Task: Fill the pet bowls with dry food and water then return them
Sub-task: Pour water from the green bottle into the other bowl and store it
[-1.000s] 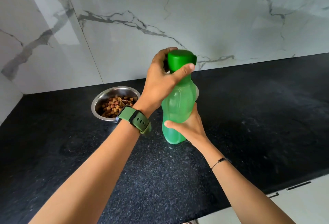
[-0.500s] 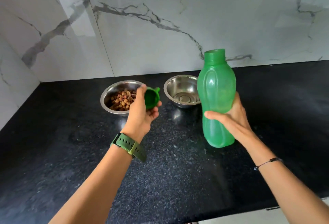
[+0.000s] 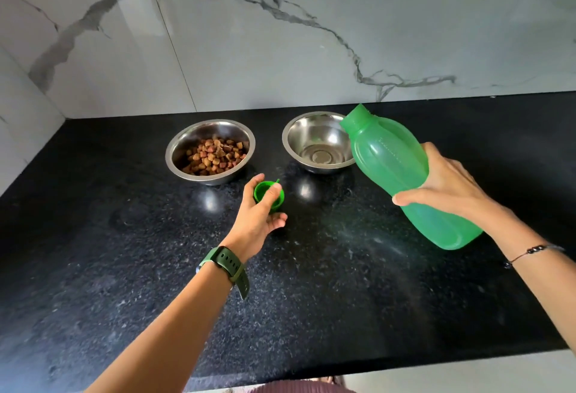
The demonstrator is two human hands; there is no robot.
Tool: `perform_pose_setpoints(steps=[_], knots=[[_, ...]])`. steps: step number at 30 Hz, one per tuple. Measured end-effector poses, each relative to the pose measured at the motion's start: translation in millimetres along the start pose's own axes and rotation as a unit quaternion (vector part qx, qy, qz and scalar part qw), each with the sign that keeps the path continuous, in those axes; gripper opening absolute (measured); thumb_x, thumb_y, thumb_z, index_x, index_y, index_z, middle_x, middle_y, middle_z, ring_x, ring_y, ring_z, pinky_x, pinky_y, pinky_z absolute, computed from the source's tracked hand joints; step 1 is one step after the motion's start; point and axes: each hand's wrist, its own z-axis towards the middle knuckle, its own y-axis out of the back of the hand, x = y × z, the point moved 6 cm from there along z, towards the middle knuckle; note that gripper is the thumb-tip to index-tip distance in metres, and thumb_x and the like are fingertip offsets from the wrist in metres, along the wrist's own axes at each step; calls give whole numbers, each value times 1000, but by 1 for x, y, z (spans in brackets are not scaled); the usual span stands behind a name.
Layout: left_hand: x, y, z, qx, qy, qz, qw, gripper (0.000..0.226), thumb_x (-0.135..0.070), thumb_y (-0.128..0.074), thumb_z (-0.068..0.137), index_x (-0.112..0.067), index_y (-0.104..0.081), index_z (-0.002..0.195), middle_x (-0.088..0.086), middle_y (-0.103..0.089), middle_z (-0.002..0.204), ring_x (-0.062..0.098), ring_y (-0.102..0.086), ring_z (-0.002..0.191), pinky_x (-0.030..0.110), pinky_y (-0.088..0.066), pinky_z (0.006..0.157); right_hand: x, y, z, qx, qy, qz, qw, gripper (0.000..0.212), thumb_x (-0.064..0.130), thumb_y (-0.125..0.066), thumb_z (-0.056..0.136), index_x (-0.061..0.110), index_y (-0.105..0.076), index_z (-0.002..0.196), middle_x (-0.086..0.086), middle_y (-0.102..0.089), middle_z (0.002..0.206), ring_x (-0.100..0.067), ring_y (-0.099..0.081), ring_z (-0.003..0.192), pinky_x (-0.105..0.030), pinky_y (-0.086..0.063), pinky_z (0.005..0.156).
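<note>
Two steel bowls stand near the back of the black counter. The left bowl (image 3: pixel 174 155) holds brown dry food (image 3: pixel 213 155). The right bowl (image 3: pixel 296 133) looks empty. My right hand (image 3: pixel 448 183) grips a green plastic bottle (image 3: pixel 389 158) without its cap, tilted left so its mouth hangs over the right bowl's rim. No water is seen leaving it. My left hand (image 3: pixel 258 218) holds the green cap (image 3: pixel 265 194) low over the counter, in front of the gap between the bowls.
The black speckled counter (image 3: pixel 311 283) runs from a marble wall (image 3: pixel 280 34) at the back to its front edge near me. A side wall closes the left end.
The cap came off the bottle in my left hand, which then lowered toward the counter. My right hand moved the bottle right and tipped it toward the empty bowl.
</note>
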Motion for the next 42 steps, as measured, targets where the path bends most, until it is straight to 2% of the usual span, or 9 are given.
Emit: perform_pose_setpoints(steps=[6,9,16,19,23,27,31,38,42], knots=[[-1,-16,10,31,-38,-17,999,62,28,-48,78,-22,-40,115,2,-48,100,15,-59,78,32,-58,80,-4,-1,7,12,-4,-43,999,78,40,-84,55,20,-37,113,-3,-55,104,-30,-57,88,-37,-48,68],[2,-17,14,14,-63,21,998,57,18,-63,68,-24,-45,102,1,-50,100,21,-57,92,41,-52,93,-4,1,11,18,-5,-66,998,80,42,-83,54,20,-37,114,-3,-56,105,-30,-57,87,-36,-48,68],[8,-15,16,-34,-138,158,977,45,-14,-71,83,-16,-43,117,7,-58,106,19,-59,80,31,-55,74,0,6,13,30,-1,-115,993,74,45,-81,55,21,-35,107,-2,-55,99,-29,-57,81,-33,-43,62],[9,-12,16,-86,-189,266,941,57,-34,-77,74,-19,-47,121,8,-54,118,20,-56,100,31,-48,92,1,9,12,34,-2,-138,990,74,44,-81,55,20,-34,107,-2,-54,95,-28,-56,77,-32,-40,59],[6,-16,6,-158,-260,362,881,58,-18,-75,78,-2,-47,126,14,-45,122,16,-43,107,9,-26,90,1,10,10,38,-4,-159,986,73,45,-81,55,20,-34,105,-1,-53,92,-27,-56,74,-30,-37,55],[7,-14,9,-194,-246,433,845,64,-25,-74,79,-3,-46,131,17,-49,125,31,-42,118,30,-29,99,1,10,9,36,-8,-162,986,73,45,-80,56,19,-34,105,-3,-53,93,-29,-57,76,-32,-39,57],[9,-17,10,-196,-243,479,820,70,-26,-72,79,-4,-39,137,15,-50,132,33,-39,124,35,-26,105,1,7,8,39,-8,-172,984,74,47,-81,55,19,-35,106,-3,-54,94,-29,-57,77,-31,-39,56],[7,-26,7,-170,-248,491,818,80,-45,-60,79,-7,-30,143,15,-42,138,33,-34,131,40,-24,109,-1,6,5,41,-6,-197,980,75,48,-80,54,19,-35,106,-4,-54,94,-29,-56,76,-31,-38,57],[-17,-35,8,-186,-301,441,825,54,-24,-61,88,-2,-44,134,21,-49,127,36,-46,116,40,-36,98,-1,8,4,44,-14,-206,978,77,48,-80,56,18,-34,110,-5,-53,95,-30,-55,76,-31,-37,57]])
